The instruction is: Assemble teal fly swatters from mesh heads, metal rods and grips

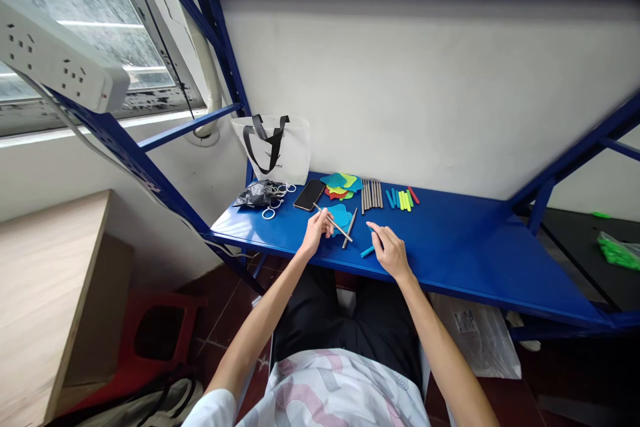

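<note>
Head view, the only one: my L hand (318,227) has a silver stick (341,229) pinched in its fingers, a bit R of the phone (308,194) and closer to me. My R hand (391,250) is farther R of the phone, fingers bent, thumb & pointer a little apart. A blue tube (367,252) pokes out by it, R of the phone too. Can't tell if I've got that in my grip or it's just lying there.

A loose stick (352,221) lies R of the phone, its near end by the one I hold; can't tell if they touch. A blue mat (341,215) is there too, btwn the phone & the loose stick.

How far along? Prob early, I'd say: 1 stick is up in my hand, 1 is out loose, & lots are left in a neat stick row (371,197) R of the phone. Past that, the color tubes (406,200) are lined up, and no stick I can see has a tube on it. The mat pile (343,183), just R of the phone, looks left alone for now.
</note>
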{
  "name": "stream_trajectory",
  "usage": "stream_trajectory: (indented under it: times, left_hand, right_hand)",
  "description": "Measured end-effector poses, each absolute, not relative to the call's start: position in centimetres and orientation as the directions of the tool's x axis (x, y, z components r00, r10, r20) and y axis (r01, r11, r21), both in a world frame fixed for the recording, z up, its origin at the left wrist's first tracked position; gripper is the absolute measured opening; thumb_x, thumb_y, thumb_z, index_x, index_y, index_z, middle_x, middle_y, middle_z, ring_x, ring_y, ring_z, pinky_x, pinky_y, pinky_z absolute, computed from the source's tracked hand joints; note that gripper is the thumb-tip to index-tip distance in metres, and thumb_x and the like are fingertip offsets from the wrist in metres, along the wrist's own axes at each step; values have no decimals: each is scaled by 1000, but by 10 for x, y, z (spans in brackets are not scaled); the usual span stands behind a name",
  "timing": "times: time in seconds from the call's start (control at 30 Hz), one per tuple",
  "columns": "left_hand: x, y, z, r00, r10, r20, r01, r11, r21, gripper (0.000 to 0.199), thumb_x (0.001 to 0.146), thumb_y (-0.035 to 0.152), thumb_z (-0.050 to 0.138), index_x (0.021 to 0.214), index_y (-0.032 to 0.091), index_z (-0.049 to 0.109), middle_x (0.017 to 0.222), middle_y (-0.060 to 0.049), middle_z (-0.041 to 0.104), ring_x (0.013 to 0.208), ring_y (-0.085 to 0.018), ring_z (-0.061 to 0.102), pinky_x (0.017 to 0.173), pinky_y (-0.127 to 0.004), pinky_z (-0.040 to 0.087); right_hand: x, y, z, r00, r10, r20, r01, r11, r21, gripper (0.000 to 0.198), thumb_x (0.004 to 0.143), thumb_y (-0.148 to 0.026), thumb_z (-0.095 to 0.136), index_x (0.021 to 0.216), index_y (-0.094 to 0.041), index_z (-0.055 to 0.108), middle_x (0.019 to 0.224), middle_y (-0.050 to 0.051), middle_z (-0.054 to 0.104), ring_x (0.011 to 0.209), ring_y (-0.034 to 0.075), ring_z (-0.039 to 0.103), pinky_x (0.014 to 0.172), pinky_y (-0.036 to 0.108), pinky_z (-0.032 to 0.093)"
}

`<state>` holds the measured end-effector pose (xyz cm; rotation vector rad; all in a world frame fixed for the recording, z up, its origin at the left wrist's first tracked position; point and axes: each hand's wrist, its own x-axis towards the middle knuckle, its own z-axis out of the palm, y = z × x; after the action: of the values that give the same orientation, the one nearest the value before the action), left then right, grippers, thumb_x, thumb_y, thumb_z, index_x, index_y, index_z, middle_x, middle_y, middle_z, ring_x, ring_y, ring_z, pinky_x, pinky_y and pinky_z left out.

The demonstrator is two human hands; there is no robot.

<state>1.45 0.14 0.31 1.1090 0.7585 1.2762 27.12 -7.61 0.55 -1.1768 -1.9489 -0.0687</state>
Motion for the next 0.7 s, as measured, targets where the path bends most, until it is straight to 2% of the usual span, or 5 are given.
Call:
stream_trajectory:
  times: [0.13,0.3,0.47,0.53,0.7]
  left_hand:
    - [14,2,1,190,971,144,-352,-70,934,58,100,73,67,93,16,69,61,-3,66,49,-12,55,49,-22,42]
    - [14,2,1,193,969,151,-356,-74,932,57,102,71,66,94,15,70,61,-3,66,49,-12,54,49,-22,42]
    - [14,1,3,189,971,150,-366,-72,928,55,101,70,67,93,16,70,62,-3,66,49,-12,54,49,-23,42]
    - [14,0,4,191,970,150,-368,-71,927,55,101,70,68,94,16,70,63,-3,67,49,-12,54,49,-23,42]
    - [14,1,5,191,972,134,-376,-53,925,56,99,71,69,95,15,71,64,-5,70,48,-13,55,49,-23,43]
  right_hand:
    - [273,-77,2,-160,713,683,751,537,-384,44,117,-34,44,150,-26,72,92,8,77,72,21,68,66,31,55]
    - [274,-77,5,-73,749,659,665,529,-527,39,114,-42,53,143,-29,77,103,9,77,70,19,66,62,30,54]
    - [267,-76,2,225,840,493,308,418,-854,54,103,-53,72,152,-30,67,99,4,74,68,16,62,55,28,52]
    - [263,-75,-1,235,893,384,155,356,-922,65,98,-56,78,155,-29,65,98,3,74,66,16,63,50,26,50]
    - [256,-74,-1,168,948,272,-45,283,-958,42,90,-55,88,116,-24,77,101,8,81,69,19,72,46,26,54]
